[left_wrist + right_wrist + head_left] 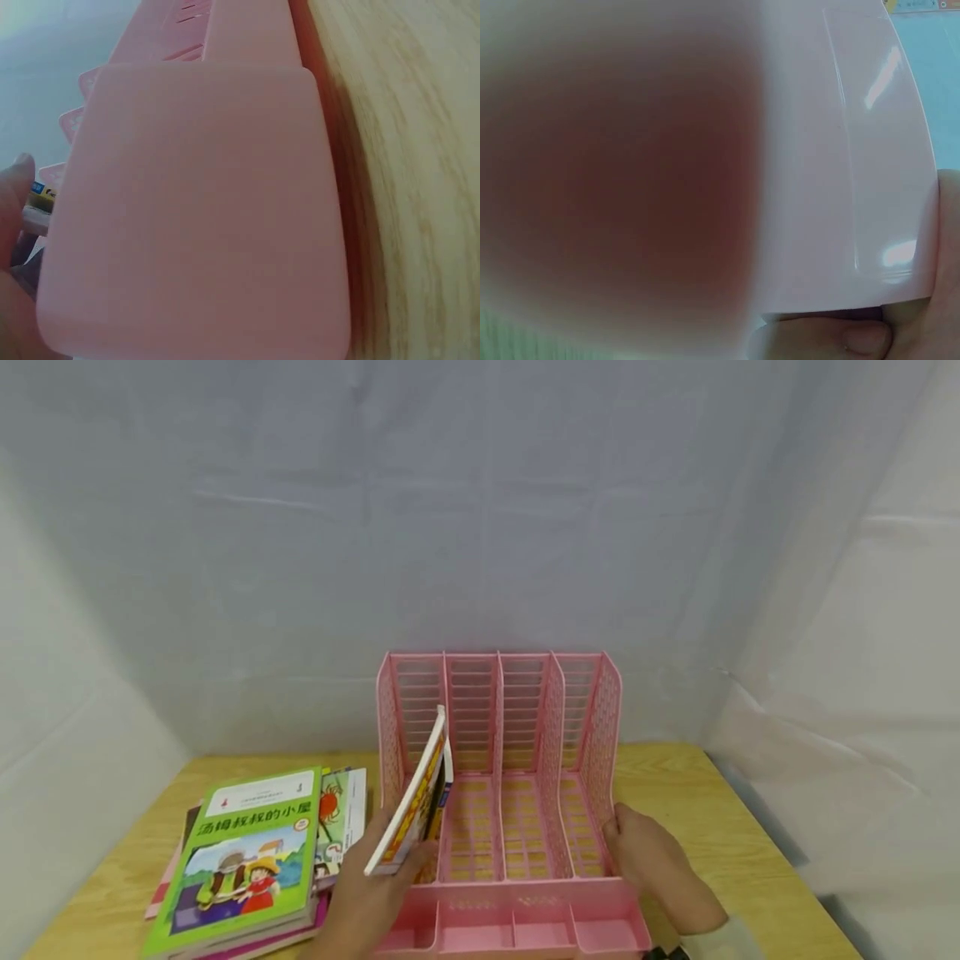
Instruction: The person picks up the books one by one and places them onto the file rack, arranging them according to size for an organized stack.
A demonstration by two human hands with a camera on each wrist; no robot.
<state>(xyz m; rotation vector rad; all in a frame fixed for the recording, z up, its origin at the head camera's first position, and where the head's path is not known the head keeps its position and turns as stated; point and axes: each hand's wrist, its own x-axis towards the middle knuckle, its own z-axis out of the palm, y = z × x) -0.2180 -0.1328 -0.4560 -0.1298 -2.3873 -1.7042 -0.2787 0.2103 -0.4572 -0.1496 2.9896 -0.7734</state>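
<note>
My left hand (363, 889) grips two thin books (412, 810), one with a white edge and a colourful cover, the other with a dark blue and yellow one. They stand tilted in front of the leftmost slot of a pink desk file organizer (543, 894), leaning to the right at the top. In the left wrist view, the organizer's smooth pink end (195, 210) hides most of that hand. My right hand (660, 864) holds the organizer's right side near its lower front. A thumb and a finger (821, 337) show at the edge of the pink panel in the right wrist view.
At the left on the wooden table (675, 777) lies a stack of books, topped by a green picture book (247, 852). A white book with a red crab (341, 814) sticks out beside it. Grey-white sheeting (480, 527) stands behind and on both sides.
</note>
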